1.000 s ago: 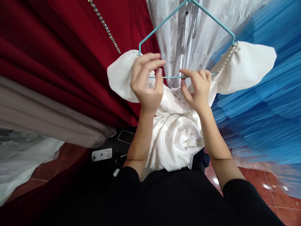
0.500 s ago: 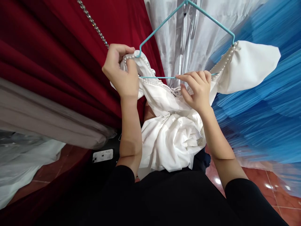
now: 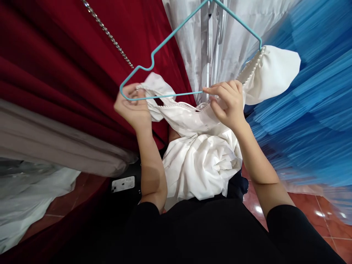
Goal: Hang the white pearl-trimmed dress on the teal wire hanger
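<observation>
A white dress [image 3: 202, 161] with pearl-trimmed straps lies bunched over my lap, its upper part raised. The right strap loops over the right shoulder of a turquoise hanger [image 3: 178, 29]. On the left, the hanger's end is bare, and the left strap is off it, just below. My left hand [image 3: 133, 106] pinches that left strap behind the hanger's corner, slightly blurred. My right hand [image 3: 227, 101] grips the hanger's bottom bar near its middle, index finger and thumb bent round it, close to the dress neckline.
Red fabric [image 3: 123, 36] with a beaded chain [image 3: 108, 33] hangs at the left. White curtains [image 3: 189, 44] hang behind, blue tulle [image 3: 302, 110] at the right. A phone [image 3: 123, 184] lies on a black surface at lower left. Red floor tiles [image 3: 316, 216] show.
The left strap has come off the hanger's left end, which now shows bare. My left hand has moved down and left with the strap. The hanger has shifted left.
</observation>
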`<control>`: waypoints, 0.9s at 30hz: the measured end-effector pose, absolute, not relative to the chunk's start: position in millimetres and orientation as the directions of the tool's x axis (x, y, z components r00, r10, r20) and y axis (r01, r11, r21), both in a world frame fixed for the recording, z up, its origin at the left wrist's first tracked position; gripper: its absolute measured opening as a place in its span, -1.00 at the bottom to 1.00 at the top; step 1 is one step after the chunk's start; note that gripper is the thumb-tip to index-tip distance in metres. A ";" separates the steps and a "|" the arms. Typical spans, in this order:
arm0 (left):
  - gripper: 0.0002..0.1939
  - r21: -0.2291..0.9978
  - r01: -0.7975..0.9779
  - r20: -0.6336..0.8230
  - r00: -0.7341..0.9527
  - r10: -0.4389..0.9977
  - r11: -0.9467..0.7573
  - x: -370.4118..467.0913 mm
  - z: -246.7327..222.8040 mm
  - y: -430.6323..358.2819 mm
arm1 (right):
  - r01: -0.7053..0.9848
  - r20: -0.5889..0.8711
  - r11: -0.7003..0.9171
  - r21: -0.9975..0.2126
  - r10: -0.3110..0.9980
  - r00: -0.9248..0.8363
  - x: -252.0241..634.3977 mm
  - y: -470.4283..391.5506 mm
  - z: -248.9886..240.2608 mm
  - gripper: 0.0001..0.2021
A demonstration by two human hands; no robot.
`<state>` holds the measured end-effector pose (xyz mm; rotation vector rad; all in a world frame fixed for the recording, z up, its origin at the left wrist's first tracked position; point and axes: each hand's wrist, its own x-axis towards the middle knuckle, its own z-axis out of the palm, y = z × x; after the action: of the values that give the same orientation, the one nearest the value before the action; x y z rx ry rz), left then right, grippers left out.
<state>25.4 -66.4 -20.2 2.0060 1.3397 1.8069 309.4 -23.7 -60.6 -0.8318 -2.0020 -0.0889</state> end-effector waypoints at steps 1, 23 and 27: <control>-0.72 0.606 0.516 0.743 -0.096 0.662 -0.605 32.3 -22.9 -68.7 | 0.585 0.784 0.767 -0.265 0.525 -0.333 309.1 -23.9 -60.4 -0.67; -0.80 0.432 0.656 0.751 0.118 0.649 -0.619 110.4 -55.8 -33.9 | 0.590 0.964 0.797 -0.131 0.242 -0.114 335.0 -28.2 -32.1 -0.75; -0.83 0.446 0.659 0.738 0.113 0.666 -0.606 110.7 -57.3 -28.2 | 0.697 0.993 0.709 -0.107 0.108 0.043 371.2 -3.5 -11.5 -0.60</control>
<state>110.7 -28.2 -57.3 2.3387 1.3911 1.5561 371.2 -3.5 -11.5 -0.6973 -1.4842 -0.5115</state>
